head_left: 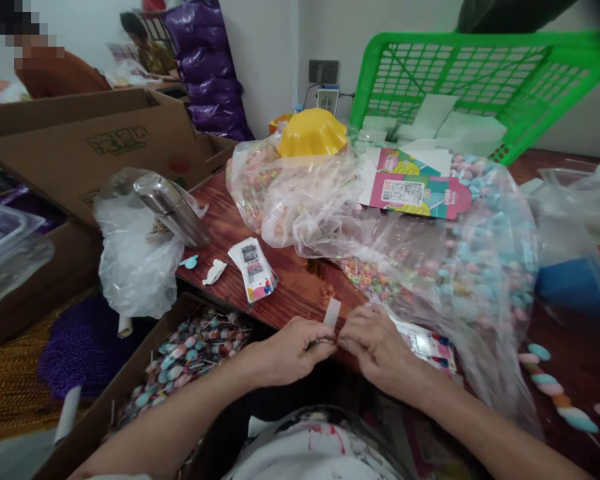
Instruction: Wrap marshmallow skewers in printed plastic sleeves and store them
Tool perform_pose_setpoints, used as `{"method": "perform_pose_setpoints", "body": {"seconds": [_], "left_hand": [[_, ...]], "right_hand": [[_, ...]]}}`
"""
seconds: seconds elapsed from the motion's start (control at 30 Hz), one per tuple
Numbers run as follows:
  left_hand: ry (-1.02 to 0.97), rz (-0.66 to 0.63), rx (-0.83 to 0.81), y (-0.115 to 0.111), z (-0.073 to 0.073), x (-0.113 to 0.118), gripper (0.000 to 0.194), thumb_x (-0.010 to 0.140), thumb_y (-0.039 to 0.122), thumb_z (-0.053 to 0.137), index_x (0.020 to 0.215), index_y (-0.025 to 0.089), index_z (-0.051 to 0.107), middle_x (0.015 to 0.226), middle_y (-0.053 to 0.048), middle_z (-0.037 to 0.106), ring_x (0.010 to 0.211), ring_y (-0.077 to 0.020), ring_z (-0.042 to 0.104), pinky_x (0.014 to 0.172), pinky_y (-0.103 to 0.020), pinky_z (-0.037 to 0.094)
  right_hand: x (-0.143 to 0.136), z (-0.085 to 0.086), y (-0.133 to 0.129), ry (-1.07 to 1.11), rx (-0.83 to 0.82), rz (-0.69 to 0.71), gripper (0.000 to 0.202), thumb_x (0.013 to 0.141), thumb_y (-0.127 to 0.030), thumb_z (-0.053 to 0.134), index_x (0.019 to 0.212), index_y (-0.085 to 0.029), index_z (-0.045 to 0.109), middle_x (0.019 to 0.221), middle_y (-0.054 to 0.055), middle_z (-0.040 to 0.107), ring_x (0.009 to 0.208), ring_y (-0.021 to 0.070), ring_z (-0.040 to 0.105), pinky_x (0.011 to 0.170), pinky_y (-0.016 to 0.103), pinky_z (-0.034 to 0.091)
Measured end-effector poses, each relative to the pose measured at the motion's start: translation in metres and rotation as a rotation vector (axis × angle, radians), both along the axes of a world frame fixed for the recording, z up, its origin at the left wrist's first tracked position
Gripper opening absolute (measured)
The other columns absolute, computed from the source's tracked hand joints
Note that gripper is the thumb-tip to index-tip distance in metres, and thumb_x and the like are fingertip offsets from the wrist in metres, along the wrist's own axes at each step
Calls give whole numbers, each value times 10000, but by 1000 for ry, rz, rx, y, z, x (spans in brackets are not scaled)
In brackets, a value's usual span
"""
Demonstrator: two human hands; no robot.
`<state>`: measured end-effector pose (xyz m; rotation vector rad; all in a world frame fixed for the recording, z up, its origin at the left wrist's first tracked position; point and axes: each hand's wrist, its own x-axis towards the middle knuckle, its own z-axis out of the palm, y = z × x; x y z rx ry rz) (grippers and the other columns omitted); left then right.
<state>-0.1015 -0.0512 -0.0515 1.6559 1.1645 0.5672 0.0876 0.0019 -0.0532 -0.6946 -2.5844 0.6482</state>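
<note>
My left hand (297, 350) and my right hand (373, 339) meet at the front edge of the table, fingertips pinched close together. Whatever lies between them is too small and hidden to name. A short white strip (333, 312) shows just beyond the fingers; I cannot tell whether they touch it. Beside my right hand, shiny printed packets (427, 345) lie partly under clear plastic. Left of my hands rests a small stack of printed cards (254, 269). Below my left arm, a box holds many pink and blue candy-like sticks (183, 357).
Large clear bags of pastel pieces (495, 233) fill the table's back, with a yellow scalloped bowl (313, 133) and printed cartons (413, 190) on top. A green basket (460, 50) leans behind. A steel flask (173, 210) stands left. Two people sit beyond a cardboard box (130, 133).
</note>
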Motion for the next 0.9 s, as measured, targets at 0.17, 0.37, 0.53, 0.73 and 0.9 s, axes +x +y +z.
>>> {"method": "perform_pose_setpoints", "body": {"seconds": [0.17, 0.37, 0.53, 0.73, 0.9], "left_hand": [[26, 220, 85, -12, -8, -22, 310, 891, 258, 431, 655, 134, 589, 611, 16, 492, 607, -96, 420, 617, -229, 330], [-430, 415, -403, -28, -22, -31, 235, 758, 346, 586, 648, 138, 607, 581, 2, 546, 503, -81, 447, 514, -207, 355], [-569, 592, -441, -27, -29, -32, 232, 735, 339, 628, 619, 140, 600, 572, -9, 569, 478, -70, 472, 465, -178, 344], [-769, 732, -455, -29, -36, -30, 176, 746, 287, 626, 660, 148, 561, 577, 1, 574, 467, -67, 494, 462, -169, 363], [-936, 778, -446, -22, -36, -27, 183, 745, 247, 622, 639, 155, 505, 581, 10, 563, 446, -76, 493, 441, -185, 374]], "right_hand": [[-33, -20, 56, -70, -117, -54, 244, 895, -152, 420, 817, -185, 650, 793, 7, 661, 752, 126, 593, 709, 237, 438], [-60, -43, 89, -153, 46, -215, 386, 806, -56, 430, 1121, -157, 628, 1128, 143, 592, 998, 237, 556, 885, 369, 399], [-63, -49, 89, -170, 75, -237, 340, 840, -154, 478, 1150, -197, 610, 969, 76, 634, 908, 198, 579, 841, 340, 441], [-44, -36, 71, -237, 123, -282, 203, 884, -230, 484, 913, -198, 682, 938, 68, 653, 915, 193, 590, 809, 305, 421], [-56, -38, 49, -348, 147, -326, 198, 865, -287, 512, 790, -191, 668, 845, 64, 660, 744, 176, 593, 648, 284, 369]]}}
